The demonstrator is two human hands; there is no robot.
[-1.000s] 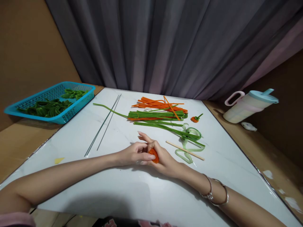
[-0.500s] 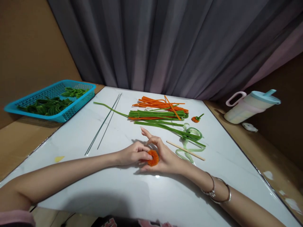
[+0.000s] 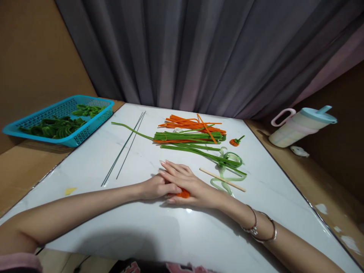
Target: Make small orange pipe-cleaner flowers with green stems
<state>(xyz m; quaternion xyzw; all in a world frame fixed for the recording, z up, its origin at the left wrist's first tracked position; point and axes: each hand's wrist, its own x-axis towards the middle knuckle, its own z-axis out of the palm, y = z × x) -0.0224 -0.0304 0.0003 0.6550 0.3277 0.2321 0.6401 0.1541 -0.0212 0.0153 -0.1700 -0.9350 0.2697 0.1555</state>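
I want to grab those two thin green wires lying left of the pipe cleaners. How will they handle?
The thin green wires lie dead straight, so probably stiff and springy. They look very slender, likely light. Flat on the glossy table, they may slide and be hard to pinch up.

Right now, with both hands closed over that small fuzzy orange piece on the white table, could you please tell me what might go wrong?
The right hand lies flat over the small fuzzy orange piece, with the left hand against it, so hard pressure could flatten its shape. The piece is mostly hidden, so a slipping end might go unseen. The thin wooden stick and pale green ribbon lie beside the right wrist; a sweep could knock them away.
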